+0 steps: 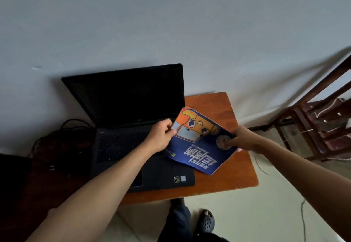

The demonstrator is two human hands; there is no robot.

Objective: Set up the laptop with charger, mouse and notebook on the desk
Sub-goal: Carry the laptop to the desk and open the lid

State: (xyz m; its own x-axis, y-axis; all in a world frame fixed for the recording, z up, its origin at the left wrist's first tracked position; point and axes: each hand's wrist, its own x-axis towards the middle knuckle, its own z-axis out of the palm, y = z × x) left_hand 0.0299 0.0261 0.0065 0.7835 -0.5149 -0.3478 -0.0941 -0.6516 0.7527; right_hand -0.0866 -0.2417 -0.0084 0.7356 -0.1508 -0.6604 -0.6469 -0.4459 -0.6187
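Both hands pinch the mouse pad (199,142): left hand (161,137) on its laptop-side edge, right hand (241,139) opposite. Likely squaring it onto bare desk (228,181) right of the laptop (133,127).

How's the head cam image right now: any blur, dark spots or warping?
Head view: dim overall; left desk side with cables nearly black; right hand and chair motion-smeared; wide-angle bending at edges; mouse pad print readable; laptop screen without glare.
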